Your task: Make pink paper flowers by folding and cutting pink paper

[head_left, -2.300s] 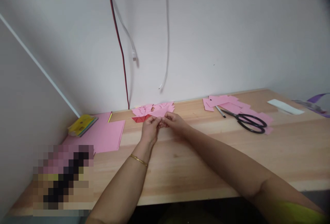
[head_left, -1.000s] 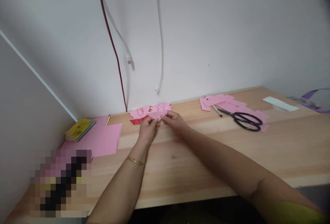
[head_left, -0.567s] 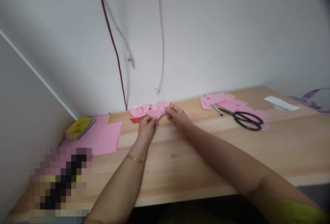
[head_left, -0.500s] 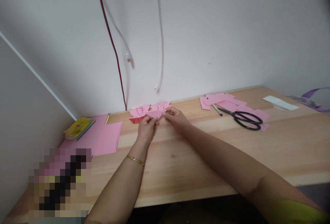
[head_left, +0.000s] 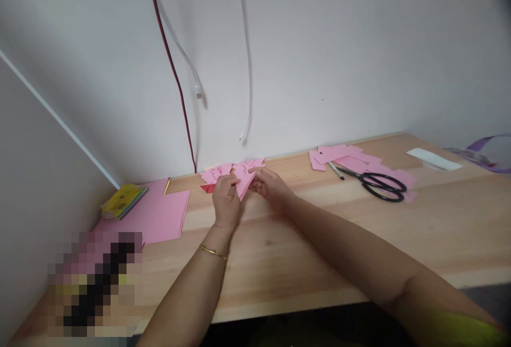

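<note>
A folded piece of pink paper (head_left: 244,183) is held between my two hands near the back of the table. My left hand (head_left: 227,198) pinches its left side, with a gold bangle on the wrist. From the right, my right hand (head_left: 271,184) grips the other edge, its fingers curled behind the paper. Just beyond my hands lie pink paper cut-outs (head_left: 217,173) with jagged edges, partly covered by them. A red folded paper piece (head_left: 207,188) shows beside my left hand.
Black-handled scissors (head_left: 381,186) and a pencil (head_left: 336,170) lie by pink paper scraps (head_left: 339,153) on the right. Pink sheets (head_left: 163,214) and a yellow packet (head_left: 124,200) sit at left. A white strip (head_left: 434,159) lies far right. Cables (head_left: 249,59) hang down the wall.
The pink paper between my hands has turned from lying nearly level to a tilted, pointed shape. My left hand has rotated and my right fingers have shifted along its edge.
</note>
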{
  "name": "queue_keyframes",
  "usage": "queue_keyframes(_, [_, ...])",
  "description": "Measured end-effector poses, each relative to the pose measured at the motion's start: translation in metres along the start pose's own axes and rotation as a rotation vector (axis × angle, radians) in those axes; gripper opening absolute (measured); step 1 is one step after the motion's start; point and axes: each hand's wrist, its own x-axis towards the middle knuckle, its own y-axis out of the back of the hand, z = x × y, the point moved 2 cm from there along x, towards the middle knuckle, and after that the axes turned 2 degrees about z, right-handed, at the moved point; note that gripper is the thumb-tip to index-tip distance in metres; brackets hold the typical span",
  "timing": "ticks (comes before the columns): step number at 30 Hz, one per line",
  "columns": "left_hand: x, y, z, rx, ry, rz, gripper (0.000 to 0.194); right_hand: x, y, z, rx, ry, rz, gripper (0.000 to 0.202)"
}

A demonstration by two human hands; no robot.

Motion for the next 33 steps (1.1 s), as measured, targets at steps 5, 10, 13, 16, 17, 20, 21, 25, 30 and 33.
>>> queue_keyframes(5, [-0.005,-0.003,0.009,0.216,-0.169,-0.092,0.013,-0.006,-0.009,-0.001,0.025,0.051,-0.047,0.040])
queue_keyframes(10, [-0.007,-0.008,0.008,0.255,-0.173,-0.171,0.018,-0.002,0.002,0.002,-0.147,0.141,0.020,0.039])
queue_keyframes(13, [-0.007,-0.009,0.002,0.113,-0.018,-0.180,0.015,0.002,0.011,0.000,-0.385,0.215,0.074,0.035])
queue_keyframes(16, [-0.008,-0.011,-0.008,-0.067,0.265,-0.203,0.008,0.002,0.013,-0.002,-0.534,0.272,0.068,0.034])
queue_keyframes(17, [-0.010,-0.013,-0.011,-0.125,0.353,-0.236,0.009,0.002,0.013,-0.002,-0.551,0.281,0.061,0.033])
queue_keyframes(20, [-0.013,-0.018,-0.016,-0.323,0.554,-0.317,0.022,0.003,0.011,-0.004,-0.477,0.272,0.070,0.034])
queue_keyframes(21, [-0.014,-0.020,-0.017,-0.404,0.614,-0.308,0.025,0.003,0.012,-0.005,-0.429,0.257,0.088,0.034])
queue_keyframes(25, [-0.013,-0.019,-0.017,-0.646,0.836,-0.167,0.030,0.009,0.020,-0.003,-0.331,0.198,0.229,0.038])
queue_keyframes(30, [-0.011,-0.017,-0.013,-0.739,0.967,-0.108,0.032,0.011,0.023,0.003,-0.307,0.185,0.218,0.047])
queue_keyframes(33, [-0.011,-0.017,-0.013,-0.779,1.005,-0.075,0.029,0.008,0.018,0.002,-0.329,0.197,0.181,0.045])
